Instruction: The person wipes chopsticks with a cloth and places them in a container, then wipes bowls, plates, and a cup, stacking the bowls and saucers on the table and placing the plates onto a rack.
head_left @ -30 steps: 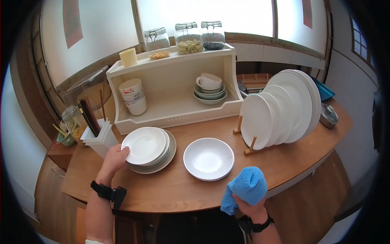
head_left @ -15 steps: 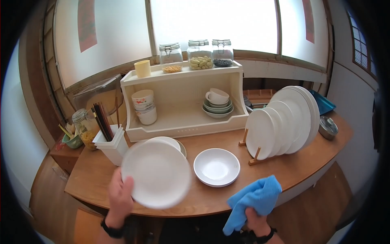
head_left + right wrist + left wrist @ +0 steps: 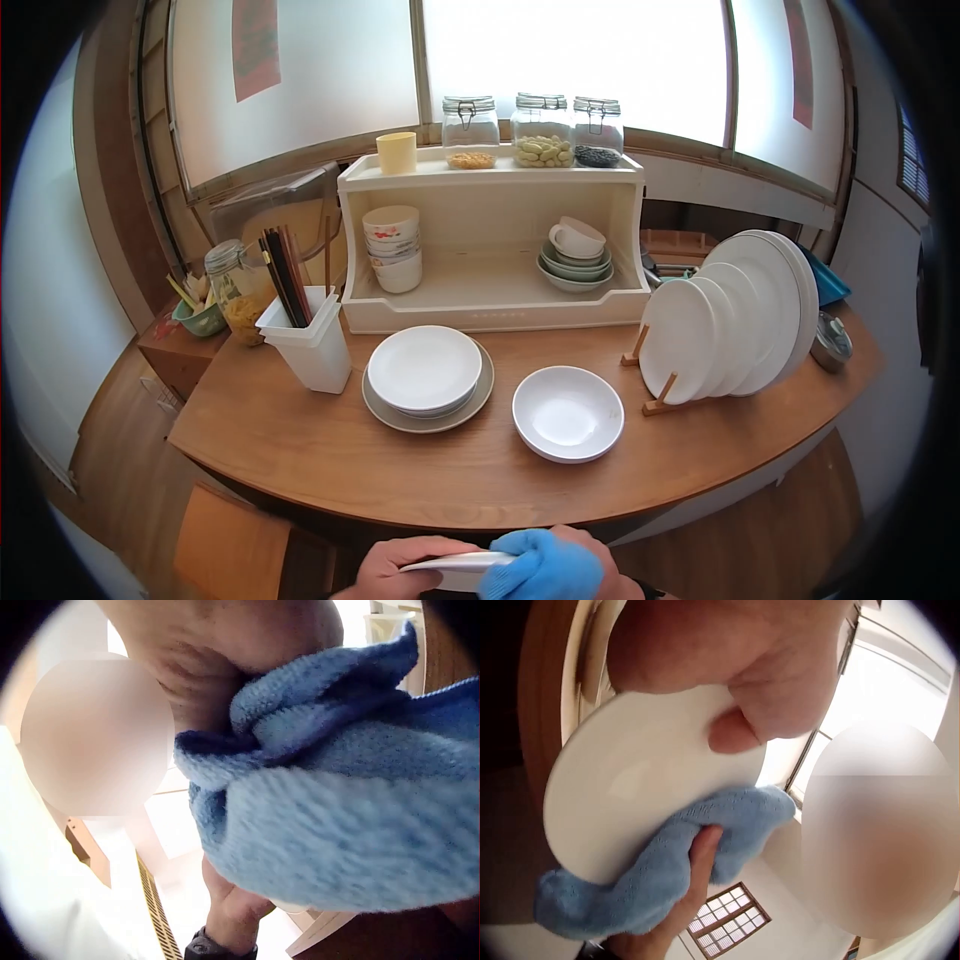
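Note:
At the table's front edge my left hand (image 3: pixel 412 562) grips a white plate (image 3: pixel 622 765) by its rim, with the thumb lying on one face. The plate is tilted nearly edge-on in the head view. My right hand (image 3: pixel 592 548) holds a blue cloth (image 3: pixel 545 568) folded over the plate's opposite rim; in the left wrist view its thumb presses the cloth against the plate. The cloth fills much of the right wrist view and hides most of the fingers there. Behind the hands stand a stack of plates (image 3: pixel 425 368) and a white bowl (image 3: pixel 568 412).
White plates (image 3: pixel 680 340) stand upright in a wooden rack (image 3: pixel 660 405) at the right. A cream shelf (image 3: pixel 500 315) with cups and bowls is at the back, several containers on top. Chopsticks fill a white holder (image 3: pixel 310 350) at the left.
My left hand has lifted a plate off the stack and brought it to the front edge. My right hand has moved left with the cloth, which now covers part of the plate's rim.

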A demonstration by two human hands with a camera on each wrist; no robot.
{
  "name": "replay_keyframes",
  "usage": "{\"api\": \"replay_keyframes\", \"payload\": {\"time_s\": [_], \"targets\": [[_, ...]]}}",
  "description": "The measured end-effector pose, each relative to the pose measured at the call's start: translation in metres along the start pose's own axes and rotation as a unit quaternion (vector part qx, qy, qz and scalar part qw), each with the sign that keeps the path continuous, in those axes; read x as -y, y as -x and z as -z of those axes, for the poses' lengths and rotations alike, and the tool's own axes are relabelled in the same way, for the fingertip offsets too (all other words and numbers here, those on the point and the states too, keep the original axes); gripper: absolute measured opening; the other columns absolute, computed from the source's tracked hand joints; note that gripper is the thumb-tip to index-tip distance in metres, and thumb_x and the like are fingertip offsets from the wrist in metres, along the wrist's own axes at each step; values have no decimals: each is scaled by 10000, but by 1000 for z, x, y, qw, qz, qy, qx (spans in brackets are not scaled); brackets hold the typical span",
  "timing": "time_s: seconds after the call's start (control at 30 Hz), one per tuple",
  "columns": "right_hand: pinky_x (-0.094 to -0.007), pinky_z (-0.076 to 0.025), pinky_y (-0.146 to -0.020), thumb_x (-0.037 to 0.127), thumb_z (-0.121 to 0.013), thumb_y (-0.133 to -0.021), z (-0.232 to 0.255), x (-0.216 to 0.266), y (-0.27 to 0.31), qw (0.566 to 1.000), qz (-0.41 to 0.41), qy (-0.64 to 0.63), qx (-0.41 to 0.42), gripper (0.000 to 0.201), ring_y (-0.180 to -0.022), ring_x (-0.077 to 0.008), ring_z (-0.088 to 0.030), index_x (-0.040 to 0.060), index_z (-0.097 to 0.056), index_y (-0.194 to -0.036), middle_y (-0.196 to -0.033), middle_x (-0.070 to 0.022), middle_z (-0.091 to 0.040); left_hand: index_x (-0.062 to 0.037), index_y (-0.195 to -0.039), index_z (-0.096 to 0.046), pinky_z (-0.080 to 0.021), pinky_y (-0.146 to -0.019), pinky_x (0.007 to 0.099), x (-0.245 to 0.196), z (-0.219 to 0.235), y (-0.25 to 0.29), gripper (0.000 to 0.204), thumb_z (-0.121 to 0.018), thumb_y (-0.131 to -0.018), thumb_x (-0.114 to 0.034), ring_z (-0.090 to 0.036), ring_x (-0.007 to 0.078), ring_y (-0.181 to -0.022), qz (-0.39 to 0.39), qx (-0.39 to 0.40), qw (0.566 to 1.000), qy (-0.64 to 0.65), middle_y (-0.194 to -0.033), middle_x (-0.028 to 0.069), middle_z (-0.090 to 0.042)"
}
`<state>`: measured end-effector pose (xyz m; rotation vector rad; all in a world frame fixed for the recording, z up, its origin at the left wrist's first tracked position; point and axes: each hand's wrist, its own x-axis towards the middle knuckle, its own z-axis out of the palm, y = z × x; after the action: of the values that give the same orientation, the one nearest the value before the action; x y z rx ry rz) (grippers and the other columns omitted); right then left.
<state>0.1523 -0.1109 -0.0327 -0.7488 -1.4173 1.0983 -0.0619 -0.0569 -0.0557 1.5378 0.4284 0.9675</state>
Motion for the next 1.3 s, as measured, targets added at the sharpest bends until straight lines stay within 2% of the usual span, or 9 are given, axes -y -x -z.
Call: {"api": "replay_keyframes", "payload": {"time_s": [0.1,0.27,0.3,0.43,0.53,0.63,0.8,1.1,1.3], "targets": [[-292,-520,-686,42,-685,-747,5,0,-4,964,73,255,-7,247,-783,-211,-662,-9,-662,-988,-923,-100,-694,91,-1180,-592,-474,-869,293,21,-6,17,447,-562,-740,23,-639,206,-964,93,-91,985,111,-1089,148,-668],[-246,-516,-681,30,-534,-904,-20,49,10,930,-281,-169,-166,229,-772,-162,-660,-17,-677,-1076,-908,-81,-708,62,-1155,-593,-463,-926,389,18,-38,33,431,-581,-733,-24,-609,271,-1040,46,-190,945,262,-1111,171,-652],[-245,-515,-670,27,-538,-900,-18,41,8,952,-230,-145,-138,231,-760,-161,-659,-21,-672,-1082,-901,-82,-707,53,-1171,-580,-448,-963,441,23,-46,34,451,-586,-734,-60,-589,302,-1090,28,-219,884,411,-1141,177,-639],[-238,-510,-630,16,-556,-886,-15,-12,15,997,-30,-3,-75,248,-713,-158,-655,-36,-654,-1108,-872,-88,-704,41,-1304,-459,-379,-1046,495,32,-50,32,616,-587,-732,-147,-525,354,-1191,66,-277,886,366,-1245,206,-575],[-234,-507,-600,8,-569,-875,-7,-87,48,971,118,163,-132,267,-677,-156,-653,-46,-640,-1127,-850,-93,-701,57,-1303,-452,-397,-1032,466,25,-23,38,616,-599,-737,-137,-538,334,-1183,48,-204,953,219,-1242,214,-575],[-243,-515,-610,18,-594,-863,15,-4,-5,980,115,160,8,310,-675,-156,-653,-39,-615,-1167,-852,-91,-701,106,-1226,-509,-432,-989,419,-16,-2,14,538,-629,-755,-123,-577,322,-1127,46,-12,985,165,-1212,230,-589],[-377,-464,-893,273,-706,-834,8,-34,4,975,-40,-194,98,378,-1012,-242,-610,51,-621,-1127,-1109,-123,-637,110,-1173,-559,-450,-963,434,1,-23,27,489,-653,-756,-128,-602,343,-1068,10,-135,958,252,-1150,250,-620],[-318,-494,-731,155,-598,-853,13,-7,-11,997,4,70,44,273,-829,-189,-629,20,-659,-1083,-939,-91,-671,31,-1341,-435,-345,-1071,452,21,-27,42,660,-654,-766,-207,-492,346,-1223,26,-180,928,324,-1316,204,-522],[-278,-514,-622,77,-527,-866,4,-8,-7,965,84,249,16,256,-706,-153,-641,0,-684,-1053,-826,-70,-694,78,-1235,-520,-407,-985,381,-22,-2,20,504,-632,-798,-145,-540,292,-1159,44,34,996,69,-1256,211,-563]]}}
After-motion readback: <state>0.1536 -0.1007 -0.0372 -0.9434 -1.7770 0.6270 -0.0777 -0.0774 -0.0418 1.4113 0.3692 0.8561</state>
